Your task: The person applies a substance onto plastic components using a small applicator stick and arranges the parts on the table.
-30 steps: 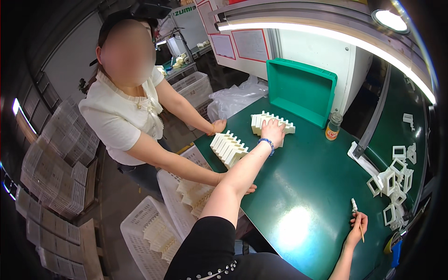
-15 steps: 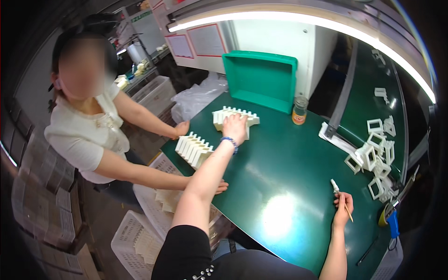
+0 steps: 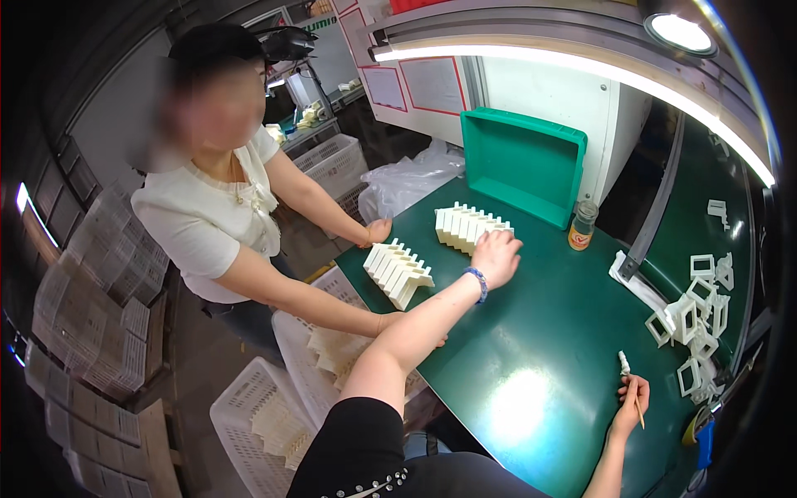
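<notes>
My left hand (image 3: pixel 496 259) is at the right end of the far row of cream-white plastic parts (image 3: pixel 465 226), fingers bent but somewhat apart. Its palm hides the row's last parts, so any touch there is unclear. A second, similar row (image 3: pixel 397 272) stands nearer, to the left. Low on the right, my right hand (image 3: pixel 631 397) is closed on a thin wooden stick (image 3: pixel 640 415). A lumpy white tip (image 3: pixel 623 363) shows beyond the fingers, apparently the stick's other end. Across the table corner, a co-worker's hands (image 3: pixel 380 232) rest by the edge, either side of the nearer row.
A green bin (image 3: pixel 523 174) stands on its side at the back of the green table (image 3: pixel 498 349), beside a glass jar (image 3: pixel 584 226). Loose white frames (image 3: pixel 697 311) are heaped at the right. White baskets (image 3: pixel 257 398) stand below the left edge.
My left hand has shifted right along the far row, from its middle to its end. The view has turned left. My right hand still grips the stick.
</notes>
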Tool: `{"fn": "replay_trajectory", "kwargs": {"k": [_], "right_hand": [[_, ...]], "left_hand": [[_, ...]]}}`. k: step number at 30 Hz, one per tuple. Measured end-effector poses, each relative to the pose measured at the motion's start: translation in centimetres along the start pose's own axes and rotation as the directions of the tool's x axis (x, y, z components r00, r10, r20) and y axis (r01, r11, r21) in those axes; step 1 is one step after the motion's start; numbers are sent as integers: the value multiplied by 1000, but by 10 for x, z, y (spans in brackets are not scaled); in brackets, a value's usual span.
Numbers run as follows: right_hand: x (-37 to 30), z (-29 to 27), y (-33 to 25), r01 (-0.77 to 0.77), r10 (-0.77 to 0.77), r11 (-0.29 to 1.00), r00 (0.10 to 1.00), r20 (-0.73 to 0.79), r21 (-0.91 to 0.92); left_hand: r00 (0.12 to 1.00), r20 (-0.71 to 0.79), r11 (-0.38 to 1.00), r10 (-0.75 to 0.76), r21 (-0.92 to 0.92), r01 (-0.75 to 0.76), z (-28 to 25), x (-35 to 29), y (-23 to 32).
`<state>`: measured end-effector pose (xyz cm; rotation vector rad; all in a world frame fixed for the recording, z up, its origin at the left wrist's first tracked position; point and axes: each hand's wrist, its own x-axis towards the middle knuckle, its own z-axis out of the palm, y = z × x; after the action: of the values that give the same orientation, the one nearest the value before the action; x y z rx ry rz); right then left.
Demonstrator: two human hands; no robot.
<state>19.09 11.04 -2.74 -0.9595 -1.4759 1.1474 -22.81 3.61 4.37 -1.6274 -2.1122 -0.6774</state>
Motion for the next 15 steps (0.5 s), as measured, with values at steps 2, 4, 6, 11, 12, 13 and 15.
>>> {"fn": "replay_trajectory", "kwargs": {"k": [2, 4, 6, 11, 12, 13, 15], "right_hand": [[2, 2, 1, 5, -5, 1000, 1000, 4, -4], [2, 4, -1, 7, -7, 1000, 1000, -1, 9], [2, 4, 0, 0, 0, 1000, 1000, -4, 10], [4, 7, -2, 0, 1, 1000, 1000, -16, 18], [3, 6, -1, 4, -3, 1000, 1000, -12, 23], [3, 6, -1, 8, -7, 1000, 1000, -9, 27], [3, 5, -3, 7, -7, 1000, 1000, -10, 28]], "left_hand": [[992, 121, 999, 30, 13, -32, 2, -5, 14], [977, 185, 994, 106, -40, -100, 5, -11, 31], [958, 217, 975, 188, -157, -156, 9, -20, 52], [901, 296, 884, 317, -437, -167, 18, -46, 105], [892, 319, 862, 321, -488, -136, 20, -53, 113], [891, 320, 861, 322, -490, -135, 24, -58, 118], [904, 287, 838, 317, -532, -125, 30, -66, 126]]}}
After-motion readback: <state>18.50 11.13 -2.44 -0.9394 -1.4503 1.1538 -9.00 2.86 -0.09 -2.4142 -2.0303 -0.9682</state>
